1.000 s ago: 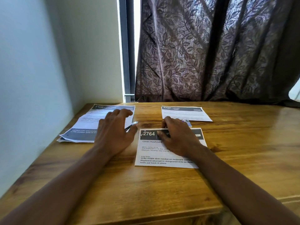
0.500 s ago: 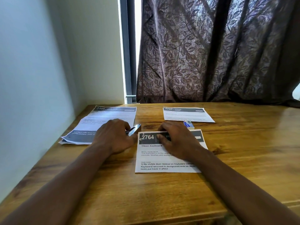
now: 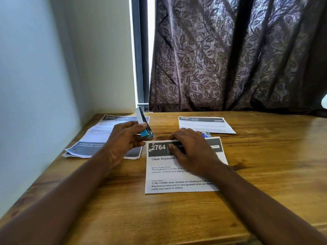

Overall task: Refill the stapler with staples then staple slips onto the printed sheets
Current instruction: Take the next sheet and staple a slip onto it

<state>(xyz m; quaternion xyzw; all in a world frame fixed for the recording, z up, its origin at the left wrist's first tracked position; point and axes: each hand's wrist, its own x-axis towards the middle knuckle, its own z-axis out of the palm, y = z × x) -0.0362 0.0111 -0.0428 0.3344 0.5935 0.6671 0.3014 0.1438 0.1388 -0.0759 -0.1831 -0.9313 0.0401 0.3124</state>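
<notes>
Gripping a slim white-and-black stapler (image 3: 143,123), blue-ended, tipped toward eleven o'clock, the left hand (image 3: 123,141) hovers; at three o'clock the right hand (image 3: 192,152) lies flat on the 2764 sheet (image 3: 177,184).

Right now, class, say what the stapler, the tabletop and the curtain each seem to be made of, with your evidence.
The stapler looks like white and blue plastic, with a shiny, probably metal strip. The tabletop is wood, glossy, with grain and knots showing. The curtain is brown fabric, leaf-patterned, hanging in folds.
</notes>
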